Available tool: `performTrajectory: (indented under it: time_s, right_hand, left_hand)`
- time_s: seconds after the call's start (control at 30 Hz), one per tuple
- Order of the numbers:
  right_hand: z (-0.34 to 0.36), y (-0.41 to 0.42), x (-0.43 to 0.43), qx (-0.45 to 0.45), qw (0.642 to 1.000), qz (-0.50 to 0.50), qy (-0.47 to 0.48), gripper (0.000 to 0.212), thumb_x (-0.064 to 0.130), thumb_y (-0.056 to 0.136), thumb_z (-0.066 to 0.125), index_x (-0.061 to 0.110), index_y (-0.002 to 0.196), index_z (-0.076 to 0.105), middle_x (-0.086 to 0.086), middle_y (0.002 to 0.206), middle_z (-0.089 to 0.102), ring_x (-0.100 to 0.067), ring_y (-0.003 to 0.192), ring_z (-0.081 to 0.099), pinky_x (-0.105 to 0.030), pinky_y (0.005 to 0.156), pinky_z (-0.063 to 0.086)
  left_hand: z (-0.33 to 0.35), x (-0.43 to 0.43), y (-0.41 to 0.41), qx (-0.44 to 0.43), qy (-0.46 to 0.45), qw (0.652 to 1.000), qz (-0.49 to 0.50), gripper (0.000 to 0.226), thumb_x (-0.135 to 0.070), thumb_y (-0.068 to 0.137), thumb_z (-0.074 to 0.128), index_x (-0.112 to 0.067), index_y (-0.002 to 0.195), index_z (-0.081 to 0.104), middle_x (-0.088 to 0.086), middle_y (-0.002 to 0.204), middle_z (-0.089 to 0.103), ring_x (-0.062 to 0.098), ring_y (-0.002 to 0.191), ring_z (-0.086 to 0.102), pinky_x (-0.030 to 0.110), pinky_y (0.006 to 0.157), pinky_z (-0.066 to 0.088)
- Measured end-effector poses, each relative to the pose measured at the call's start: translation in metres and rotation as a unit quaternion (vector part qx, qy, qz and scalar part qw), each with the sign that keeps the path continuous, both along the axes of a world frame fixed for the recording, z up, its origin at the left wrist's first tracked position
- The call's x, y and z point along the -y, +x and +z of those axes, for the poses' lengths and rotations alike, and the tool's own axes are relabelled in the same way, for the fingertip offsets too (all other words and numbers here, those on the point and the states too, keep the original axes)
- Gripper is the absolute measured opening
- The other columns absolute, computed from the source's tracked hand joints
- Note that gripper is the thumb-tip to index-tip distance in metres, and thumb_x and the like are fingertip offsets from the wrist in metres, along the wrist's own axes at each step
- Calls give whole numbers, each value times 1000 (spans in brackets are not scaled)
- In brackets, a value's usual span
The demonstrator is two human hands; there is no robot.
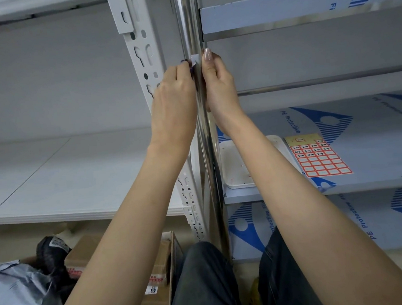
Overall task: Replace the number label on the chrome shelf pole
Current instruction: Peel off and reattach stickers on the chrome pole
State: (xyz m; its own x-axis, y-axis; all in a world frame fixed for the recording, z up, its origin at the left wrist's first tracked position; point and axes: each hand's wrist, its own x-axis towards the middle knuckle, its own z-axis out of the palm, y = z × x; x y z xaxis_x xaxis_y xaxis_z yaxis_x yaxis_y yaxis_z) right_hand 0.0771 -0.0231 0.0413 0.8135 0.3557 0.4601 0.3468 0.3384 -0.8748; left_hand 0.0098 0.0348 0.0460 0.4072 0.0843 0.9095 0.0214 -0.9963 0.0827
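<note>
Left hand (174,99) pinches label (194,59); right hand (218,86) grips pole (185,21).

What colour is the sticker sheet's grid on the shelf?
Red-orange on the sticker sheet, head view.

The left hand (172,101) hides most of the label (195,58).

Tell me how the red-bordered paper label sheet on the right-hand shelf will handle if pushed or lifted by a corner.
The red-bordered paper label sheet looks thin and lies flat, so it is probably very light and would likely droop if lifted by one corner. On the glossy film-covered shelf it may slide easily when pushed.
</note>
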Motion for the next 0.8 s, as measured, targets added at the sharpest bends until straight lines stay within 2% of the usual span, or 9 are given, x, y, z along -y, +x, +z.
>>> performTrajectory:
  time_s: [0.07,0.17,0.27,0.37,0.5,0.57,0.8]
  right_hand:
    - [0,0,0,-3,1000,7,10,31,37,102,33,16,108,55,4,91,62,-9,87,59,-24,76,47]
    - [-1,1,-2,-2,1000,6,18,28,39,101,35,22,101,57,1,95,65,-16,96,62,-35,88,50]
    - [-2,2,-3,6,1000,-5,15,26,41,100,36,31,91,58,3,91,65,-17,93,62,-40,89,50]
    - [-3,3,-3,9,1000,0,15,25,43,99,37,34,91,59,1,95,67,-20,97,64,-45,94,51]
    - [-3,2,-1,-3,999,27,44,24,36,101,38,29,90,59,-2,95,66,-16,90,62,-39,90,50]
    - [-2,1,0,-4,998,34,49,24,35,101,38,27,92,59,-3,93,66,-16,89,62,-38,88,50]
    - [-3,1,-1,-10,999,20,33,22,41,99,40,37,88,59,3,90,66,-19,94,64,-45,91,52]
  left_hand:
    - [10,8,-3,-21,0,999,40,39,-4,87,25,9,93,61,25,80,62,37,58,53,36,51,38]
    - [14,12,-2,-108,-23,987,114,28,4,93,32,4,108,56,21,100,60,35,81,53,29,64,26]
    - [14,14,-1,-132,-20,980,146,28,3,94,31,1,112,53,18,105,59,34,88,54,29,65,26]
    - [18,20,-2,-143,-16,977,155,29,3,95,31,1,114,53,20,105,59,31,80,48,30,66,27]
    - [22,30,-3,-191,-5,965,182,28,4,95,30,3,116,49,21,108,58,37,95,55,34,68,31]
    - [24,32,-3,-198,-6,961,195,26,2,95,31,3,112,51,22,106,59,40,95,57,35,67,31]
    - [30,42,-5,-216,18,952,216,27,0,98,28,2,114,50,20,105,59,41,99,58,35,67,32]
